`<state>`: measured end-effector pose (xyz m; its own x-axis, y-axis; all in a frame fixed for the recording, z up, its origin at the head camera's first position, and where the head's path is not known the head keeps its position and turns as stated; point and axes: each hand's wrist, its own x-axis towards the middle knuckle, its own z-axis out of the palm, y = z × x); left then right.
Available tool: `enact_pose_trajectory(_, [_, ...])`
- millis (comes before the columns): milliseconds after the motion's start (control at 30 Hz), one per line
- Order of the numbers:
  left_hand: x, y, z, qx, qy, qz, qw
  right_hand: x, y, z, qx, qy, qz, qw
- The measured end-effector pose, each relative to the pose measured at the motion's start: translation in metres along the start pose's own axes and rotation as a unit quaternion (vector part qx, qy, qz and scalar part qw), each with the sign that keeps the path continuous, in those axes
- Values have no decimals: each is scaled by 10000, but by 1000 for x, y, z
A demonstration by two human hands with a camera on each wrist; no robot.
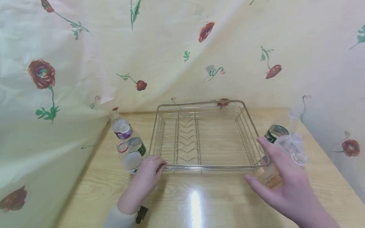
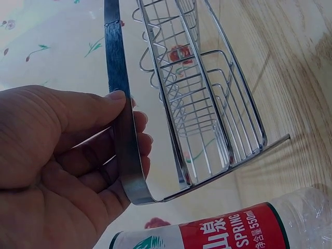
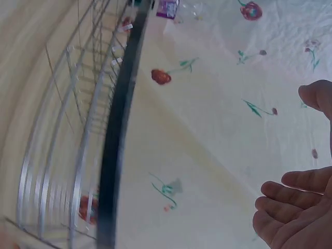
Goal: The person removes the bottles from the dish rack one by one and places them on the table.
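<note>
A silver wire dish rack [image 1: 211,167] with a flat metal rim and zigzag dividers stands on the wooden table. My left hand [image 1: 146,172] grips the rim at its front left corner. In the left wrist view, the thumb lies on one face of the rim [image 2: 119,67] and the fingers curl behind it. My right hand [image 1: 288,180] is beside the front right corner, thumb and fingers spread apart. The right wrist view shows that hand [image 3: 298,212] holding nothing, with the rack's rim [image 3: 116,140] away from the fingertips.
Several clear plastic bottles stand left of the rack, one with a purple label [image 1: 123,134]. More bottles, including one with a green label [image 1: 275,133], are at the right, partly behind my right hand. A flowered cloth [image 1: 171,47] hangs around the table [image 1: 222,202].
</note>
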<state>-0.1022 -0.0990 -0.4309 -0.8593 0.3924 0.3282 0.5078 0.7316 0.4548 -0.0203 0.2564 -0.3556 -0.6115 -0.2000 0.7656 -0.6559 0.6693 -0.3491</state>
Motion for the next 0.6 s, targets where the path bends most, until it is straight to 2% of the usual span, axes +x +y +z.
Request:
enact_pose_trajectory(133, [-2,0,-1,-29,-77,-64,9999,-9,3,19,89,-136,104,9998])
enact_pose_trajectory(333, [-4,0,0,-38,-102,-63,9999,-19,10,32,-245,-562,690,9957])
enact_pose_trajectory(500, [-3,8,-3,-8,145,-78,9999,-18,11,40,-470,-791,1080,9899])
enact_pose_trajectory(600, [-3,19,-4,114,507,143,9985,-15,9,43,-526,-949,1268,9860])
